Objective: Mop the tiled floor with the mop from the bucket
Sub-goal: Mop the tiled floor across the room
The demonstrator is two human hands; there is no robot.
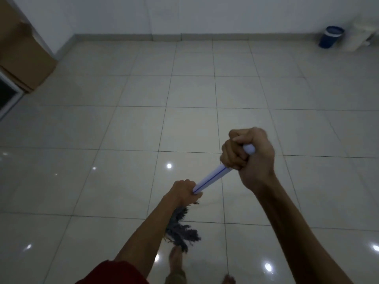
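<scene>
I hold a mop with a white handle [211, 178] that has a thin blue line along it. My right hand [249, 158] grips the top end of the handle in a fist. My left hand [183, 191] grips the handle lower down. The grey stringy mop head [181, 232] lies on the pale tiled floor [143, 124], just in front of my bare feet and partly hidden by my left forearm. The blue bucket [330, 36] stands far off at the back right by the wall.
A brown cardboard box [22, 56] stands at the left against the wall, with a dark framed panel [7, 93] beside it. A white object [362, 35] sits to the right of the bucket. My bare feet [176, 263] are at the bottom. The wet floor reflects ceiling lights.
</scene>
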